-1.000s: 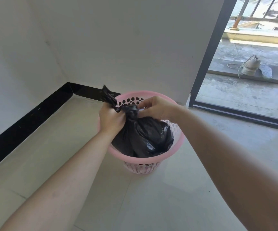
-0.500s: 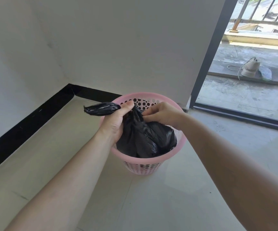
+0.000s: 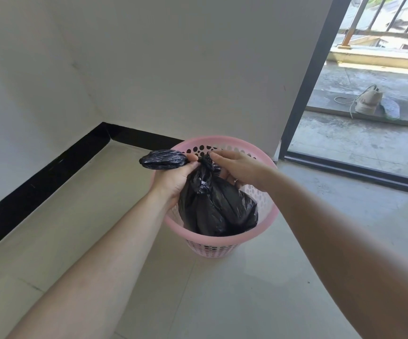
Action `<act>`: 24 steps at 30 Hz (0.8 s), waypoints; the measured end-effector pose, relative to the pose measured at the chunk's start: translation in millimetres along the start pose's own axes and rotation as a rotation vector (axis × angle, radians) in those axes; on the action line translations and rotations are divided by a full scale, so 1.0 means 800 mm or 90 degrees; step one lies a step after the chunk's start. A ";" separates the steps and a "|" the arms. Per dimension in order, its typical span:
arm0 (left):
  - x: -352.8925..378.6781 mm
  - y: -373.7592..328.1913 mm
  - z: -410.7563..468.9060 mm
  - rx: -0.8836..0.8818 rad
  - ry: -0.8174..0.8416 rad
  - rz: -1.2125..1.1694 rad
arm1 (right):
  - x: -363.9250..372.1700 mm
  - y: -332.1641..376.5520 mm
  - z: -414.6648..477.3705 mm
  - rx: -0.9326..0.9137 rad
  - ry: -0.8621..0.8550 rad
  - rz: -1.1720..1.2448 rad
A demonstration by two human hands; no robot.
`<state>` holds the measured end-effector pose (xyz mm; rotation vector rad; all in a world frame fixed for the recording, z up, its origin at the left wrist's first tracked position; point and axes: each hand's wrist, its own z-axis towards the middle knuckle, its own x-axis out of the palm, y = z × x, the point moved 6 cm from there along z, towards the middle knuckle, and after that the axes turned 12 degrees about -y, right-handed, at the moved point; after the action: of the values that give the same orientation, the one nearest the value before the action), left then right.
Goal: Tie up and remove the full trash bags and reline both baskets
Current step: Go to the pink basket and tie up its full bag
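A pink perforated basket (image 3: 270,217) stands on the tiled floor near the wall corner. A full black trash bag (image 3: 219,209) sits in it, its top gathered and twisted above the rim. My left hand (image 3: 173,178) grips one twisted tail of the bag, which sticks out to the left. My right hand (image 3: 236,166) pinches the bag's neck at the knot, just right of the left thumb. Only one basket is in view.
White walls with a black skirting (image 3: 51,167) meet in a corner behind the basket. A dark door frame (image 3: 305,77) at the right opens onto a concrete balcony where a shoe (image 3: 368,101) lies. Pale floor tiles surround the basket.
The bag's loose tail swung from upright to pointing left in my left hand. My right hand shifted onto the neck of the bag, and the knot has tightened.
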<state>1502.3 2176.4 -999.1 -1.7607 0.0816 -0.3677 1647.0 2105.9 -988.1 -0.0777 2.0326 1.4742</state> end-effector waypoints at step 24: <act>-0.009 -0.008 0.018 0.027 -0.140 0.131 | -0.018 -0.003 -0.020 -0.473 -0.282 -0.709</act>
<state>1499.2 2193.3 -997.1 -1.7218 0.0950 -0.0255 1652.7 2086.9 -979.8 -0.9202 0.7158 1.2069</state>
